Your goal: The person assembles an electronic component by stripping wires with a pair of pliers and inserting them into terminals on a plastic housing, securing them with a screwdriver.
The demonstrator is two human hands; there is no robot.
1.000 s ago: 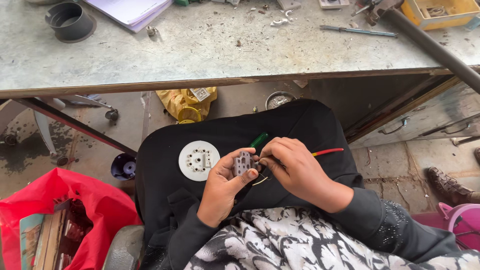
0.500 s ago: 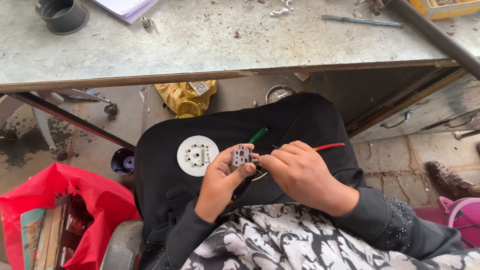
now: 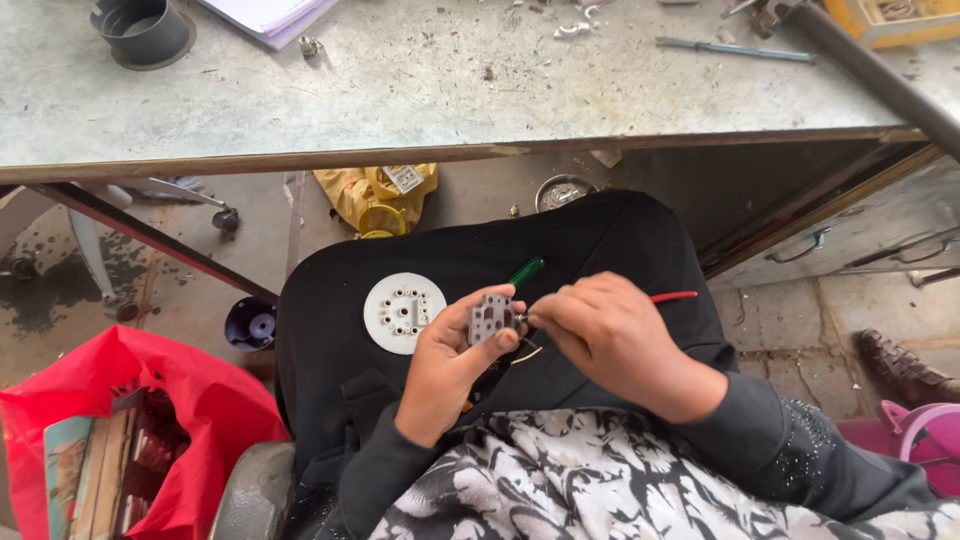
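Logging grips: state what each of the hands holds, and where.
Left hand pinches small grey perforated block by its edges. Right hand covers something at the block; what it grips cannot be told.

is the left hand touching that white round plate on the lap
Apart. The head view shows black cloth between the left hand and the white round plate; the hand grips a small grey block instead.

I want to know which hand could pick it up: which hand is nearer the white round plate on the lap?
Left. The left hand is just right of the white round plate, holding a small grey part; the right hand is farther right, beyond that part.
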